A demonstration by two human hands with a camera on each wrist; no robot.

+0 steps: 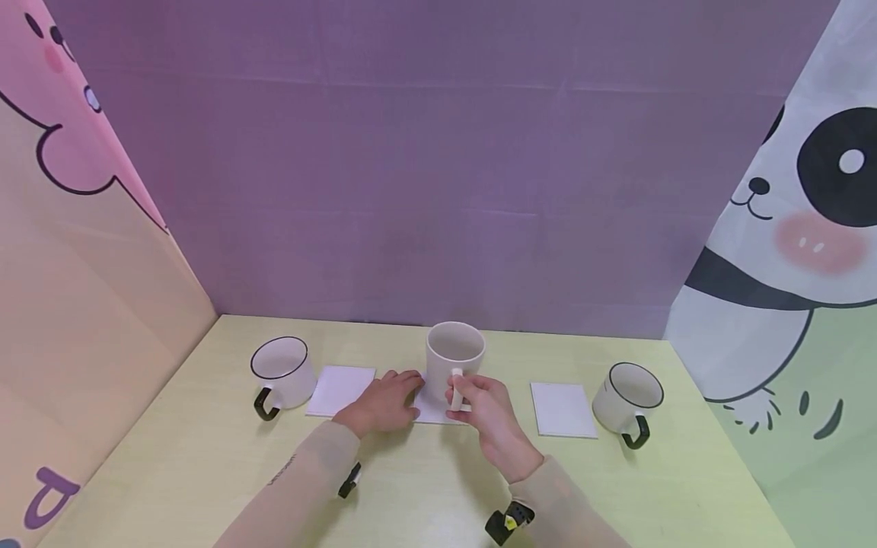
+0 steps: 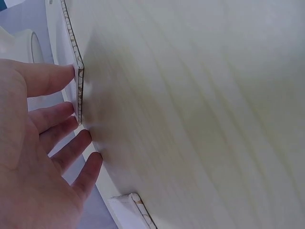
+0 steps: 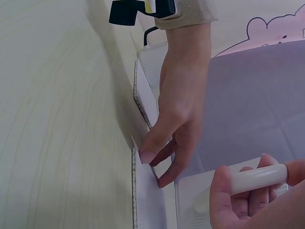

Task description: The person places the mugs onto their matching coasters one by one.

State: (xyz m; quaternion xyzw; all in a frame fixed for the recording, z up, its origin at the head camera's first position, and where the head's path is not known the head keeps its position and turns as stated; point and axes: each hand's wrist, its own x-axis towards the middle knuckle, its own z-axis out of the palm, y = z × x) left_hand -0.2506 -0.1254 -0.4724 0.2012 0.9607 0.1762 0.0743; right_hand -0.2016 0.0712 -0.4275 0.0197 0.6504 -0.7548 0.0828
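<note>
A plain white mug [image 1: 440, 373] stands upright over the middle square white coaster [image 1: 428, 412] near the back of the table. My right hand [image 1: 499, 420] grips its handle, thumb on top; the right wrist view shows fingers curled round the white handle [image 3: 257, 179]. On the other side, my left hand [image 1: 385, 402] reaches in with the palm down. Its fingers are spread, and the thumb and index fingertips touch the coaster's left edge and near corner. Seen from the left wrist, the coaster's patterned side edge [image 2: 75, 45] is at the thumb tip.
At left, a white mug with black rim and black handle [image 1: 288, 384] stands beside another white coaster [image 1: 337, 388]. At right, a similar black-handled mug [image 1: 620, 407] stands beside a third coaster [image 1: 564, 411]. A purple cloth [image 1: 438, 190] hangs behind the table.
</note>
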